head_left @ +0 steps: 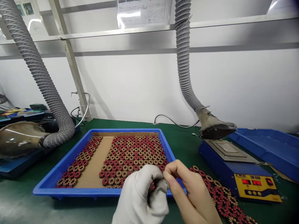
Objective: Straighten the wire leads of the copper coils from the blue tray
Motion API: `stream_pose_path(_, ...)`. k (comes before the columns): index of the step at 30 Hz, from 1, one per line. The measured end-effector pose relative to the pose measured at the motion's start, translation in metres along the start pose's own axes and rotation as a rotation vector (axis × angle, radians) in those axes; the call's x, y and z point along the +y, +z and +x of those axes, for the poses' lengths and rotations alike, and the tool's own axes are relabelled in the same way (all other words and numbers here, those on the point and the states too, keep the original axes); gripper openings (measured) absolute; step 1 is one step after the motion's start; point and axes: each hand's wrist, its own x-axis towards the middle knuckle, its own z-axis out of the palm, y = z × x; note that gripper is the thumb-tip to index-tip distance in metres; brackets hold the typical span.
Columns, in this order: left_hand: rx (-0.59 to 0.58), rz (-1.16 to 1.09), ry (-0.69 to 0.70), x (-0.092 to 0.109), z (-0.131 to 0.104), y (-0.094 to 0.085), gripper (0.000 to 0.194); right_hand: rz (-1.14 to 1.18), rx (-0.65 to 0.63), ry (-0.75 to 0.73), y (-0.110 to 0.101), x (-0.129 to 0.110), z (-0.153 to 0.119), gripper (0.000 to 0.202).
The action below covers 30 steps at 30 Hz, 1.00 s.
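Note:
My left hand (143, 196), in a white glove with dark-stained fingertips, is curled closed in front of the tray's near edge. A speck of red shows between its fingers; I cannot tell whether it belongs to a held piece or to the parts behind. My bare right hand (189, 189) pinches thumb and forefinger together against the glove's fingertips. Whatever they grip is too small or hidden to name. Behind both hands, a blue tray (70, 192) holds rows of small round toothed parts, like wound motor stators (133, 155), in red and copper colours, on brown cardboard.
More stators (224, 199) lie on the green table (28, 205) at right, beside a blue heating unit (233, 168) with lit red digits. A fume hose (184, 56) hangs above it. Another hose (39, 71) descends at left. A second blue tray (268, 143) sits far right.

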Motion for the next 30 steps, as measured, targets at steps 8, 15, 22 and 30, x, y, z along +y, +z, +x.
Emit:
stream_pose_path(8,0.017,-0.196,-0.243,0.003,0.003,-0.007,0.006,0.371,0.140,-0.063,0.000,0.016,0.002,0.022)
stream_pose_path(15,-0.067,-0.406,-0.435,0.011,0.006,-0.010,0.013,0.204,0.158,-0.432,0.003,0.018,0.010,0.045)
stream_pose_path(22,-0.081,-0.409,-0.435,0.011,0.008,-0.011,0.012,0.123,0.087,-0.515,0.002,0.022,0.013,0.043)
stream_pose_path(30,-0.151,-0.408,-0.422,0.008,0.007,-0.013,0.010,0.035,0.093,-0.579,0.003,0.023,0.016,0.037)
